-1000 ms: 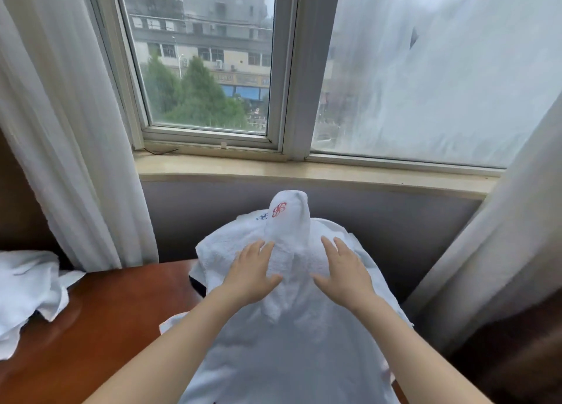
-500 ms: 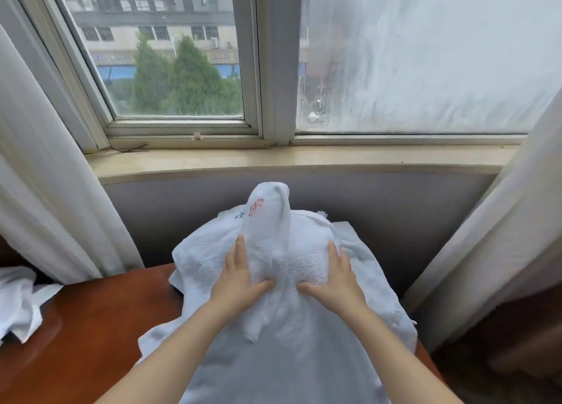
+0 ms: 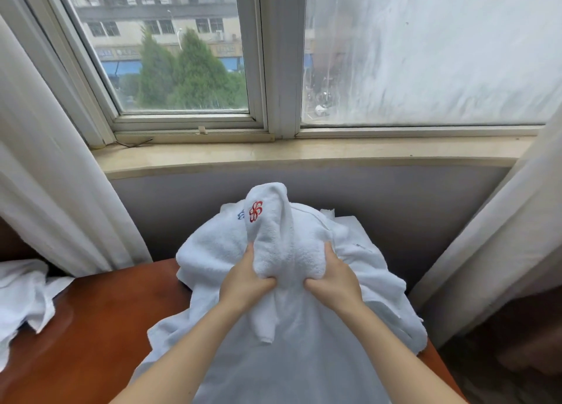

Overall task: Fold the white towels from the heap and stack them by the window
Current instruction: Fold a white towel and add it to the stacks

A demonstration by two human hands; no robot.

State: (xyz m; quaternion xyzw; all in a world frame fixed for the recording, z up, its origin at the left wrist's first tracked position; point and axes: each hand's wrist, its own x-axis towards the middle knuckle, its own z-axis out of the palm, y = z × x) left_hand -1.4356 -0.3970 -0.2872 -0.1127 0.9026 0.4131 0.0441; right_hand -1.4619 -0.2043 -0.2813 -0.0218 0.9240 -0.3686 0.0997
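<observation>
A heap of white towels (image 3: 304, 327) covers the right part of a brown wooden table (image 3: 100, 327), just below the window sill (image 3: 304, 156). On top of the heap a bunched white towel with a red flower logo (image 3: 273, 236) rises in a hump. My left hand (image 3: 243, 282) grips its left side and my right hand (image 3: 336, 282) grips its right side, thumbs tucked under the fold. A strip of this towel hangs down between my wrists.
Another crumpled white towel (image 3: 24, 300) lies at the table's left edge. White curtains hang at left (image 3: 51, 175) and right (image 3: 492, 236). A grey wall (image 3: 395, 206) stands under the sill, right behind the heap.
My hands went from lying flat on the heap to closing round the logo towel from both sides. The view tilted down and moved closer to the window.
</observation>
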